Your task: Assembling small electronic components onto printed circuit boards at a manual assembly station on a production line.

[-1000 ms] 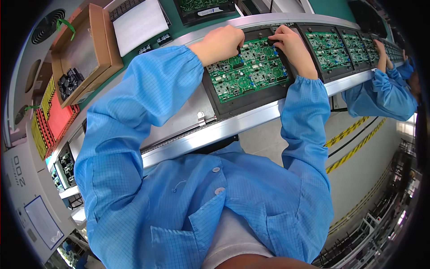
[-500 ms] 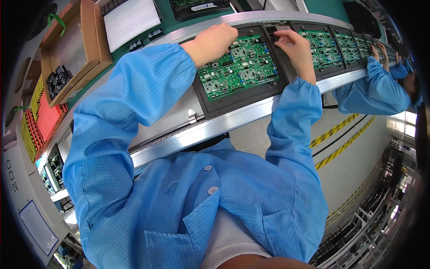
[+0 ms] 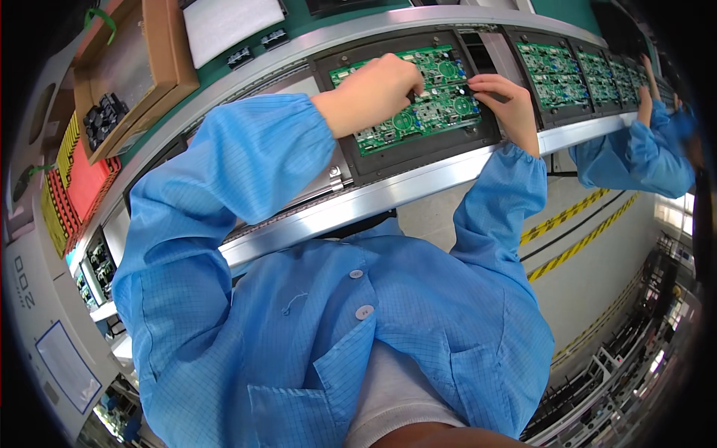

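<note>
Both hands on a green circuit board panel (image 3: pixel 444 115) in a black carrier frame (image 3: pixel 426 152); frame sits on the line, its near edge along a silver rail (image 3: pixel 418 182). Left hand (image 3: pixel 379 89) lies over the panel's upper left part, fingers curled down, thumb close to the index finger; fingertips partly hidden, can't tell if anything's pinched. Right hand (image 3: pixel 508 106) at the panel's right edge, thumb and index nearly together, pointing left; small dark spot at the tips, can't tell if it's a held part. Both arms in blue sleeves.

Right of the frame, past a gap, more framed green boards (image 3: pixel 549 75) in a row. Co-worker's hands (image 3: pixel 647 93) near the far ones, blue sleeves too. Beyond the line, green worktop (image 3: pixel 300 24) with a white sheet (image 3: pixel 231 31) and two small black components (image 3: pixel 240 57) just beside it. Left of that, open cardboard box (image 3: pixel 179 71), tilted in view, black parts (image 3: pixel 106 119) heaped at its near end. Red sheet (image 3: pixel 91 179) near the box.
</note>
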Demonstrator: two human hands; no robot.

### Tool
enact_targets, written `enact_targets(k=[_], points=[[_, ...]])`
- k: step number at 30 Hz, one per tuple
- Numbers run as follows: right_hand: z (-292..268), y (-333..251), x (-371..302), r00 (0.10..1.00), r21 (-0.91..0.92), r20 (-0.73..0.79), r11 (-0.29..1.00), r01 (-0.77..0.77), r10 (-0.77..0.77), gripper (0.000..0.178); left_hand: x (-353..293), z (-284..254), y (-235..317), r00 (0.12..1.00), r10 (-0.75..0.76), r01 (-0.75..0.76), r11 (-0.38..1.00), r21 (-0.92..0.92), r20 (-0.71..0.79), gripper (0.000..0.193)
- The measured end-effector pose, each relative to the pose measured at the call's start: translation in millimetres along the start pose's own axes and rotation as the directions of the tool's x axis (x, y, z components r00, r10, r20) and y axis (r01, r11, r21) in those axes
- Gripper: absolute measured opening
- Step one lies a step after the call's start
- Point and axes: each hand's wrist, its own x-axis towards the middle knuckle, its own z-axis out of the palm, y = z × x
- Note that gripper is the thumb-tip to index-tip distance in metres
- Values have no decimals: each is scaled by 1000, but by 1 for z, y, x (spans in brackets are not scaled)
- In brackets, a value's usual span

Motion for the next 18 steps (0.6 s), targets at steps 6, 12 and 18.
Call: enact_targets(k=[6,12,18], points=[[24,6,-8,996,-45,-73,998,-45,41,15,-8,-4,11,989,-30,3,983,185,143,17],[4,44,-19,998,-1,-10,998,65,-65,20,8,30,9,990,142,-142,920,365,28,16],[37,-57,-9,996,-67,-8,994,85,-85,15,-9,20,5,993,35,-88,853,514,112,13]])
